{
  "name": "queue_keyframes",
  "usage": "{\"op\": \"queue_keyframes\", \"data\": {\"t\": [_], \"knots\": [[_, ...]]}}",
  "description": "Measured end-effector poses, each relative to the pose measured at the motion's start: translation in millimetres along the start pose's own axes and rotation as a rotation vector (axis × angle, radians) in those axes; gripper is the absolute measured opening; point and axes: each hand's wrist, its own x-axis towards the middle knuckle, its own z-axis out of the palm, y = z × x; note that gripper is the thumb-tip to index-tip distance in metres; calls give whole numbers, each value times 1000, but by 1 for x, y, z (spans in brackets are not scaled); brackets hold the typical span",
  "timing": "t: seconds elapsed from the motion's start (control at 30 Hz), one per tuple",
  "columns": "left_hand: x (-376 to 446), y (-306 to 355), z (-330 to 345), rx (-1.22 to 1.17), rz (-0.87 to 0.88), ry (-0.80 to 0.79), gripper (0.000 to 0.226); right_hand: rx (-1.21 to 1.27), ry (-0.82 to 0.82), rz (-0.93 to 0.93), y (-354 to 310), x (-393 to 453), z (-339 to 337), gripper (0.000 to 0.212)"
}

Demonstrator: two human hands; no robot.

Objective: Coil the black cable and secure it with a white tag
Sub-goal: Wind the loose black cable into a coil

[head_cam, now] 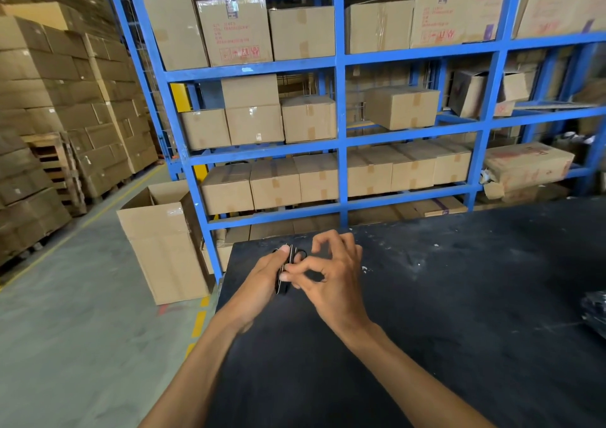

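- The left hand (262,276) grips a small, tightly bundled black cable coil (284,271), holding it upright above the near-left corner of the dark, scuffed worktable (459,296), thumb pressed on the upper part of the bundle.
- The right hand (331,273) has its thumb and forefinger pinched together at the middle of the coil, other fingers curled loosely above; it appears to pinch a thin pale strip there, probably the white tag, though it is too small to make out for sure.
- Judged from this, the coiling looks done and the fastening is the step in hand.
- To do it well: keep the left grip firm so the loops stay stacked and cannot spring apart.
- Wrap the tag around the waist of the bundle, not near an end, where loops could slip free.
- Pull it snug before closing or twisting it.
- A dark wrapped bundle (595,312) lies at the table's right edge, well apart; blue steel shelving (341,106) stacked with brown cardboard boxes stands behind.
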Motion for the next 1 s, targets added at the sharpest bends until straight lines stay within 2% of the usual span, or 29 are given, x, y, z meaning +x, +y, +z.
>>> {"op": "queue_keyframes", "data": {"t": [0.13,0.23,0.33,0.37,0.43,0.53,0.63,0.73,0.87,1.0], "knots": [[0,5,-1,-138,62,-72,38,28,-104,-40,0,-2,-6,21],[1,6,-5,-175,69,-76,37,161,-39,-52,0,2,-17,17],[2,5,-8,-253,78,-115,33,395,-24,136,7,17,-31,12],[2,6,-9,-310,66,-138,32,479,-72,232,12,23,-34,11],[1,8,-10,-421,38,-202,30,594,-257,357,23,35,-39,23],[-3,13,-10,-508,28,-270,31,702,-543,401,32,42,-43,39],[-5,16,-10,-540,3,-280,33,784,-678,403,29,40,-46,46],[-7,17,-13,-517,-29,-290,31,815,-701,386,23,39,-48,42],[-7,17,-14,-503,-51,-310,27,802,-679,314,21,38,-50,50],[-5,20,-13,-504,-44,-317,28,855,-681,332,17,38,-53,49]]}}
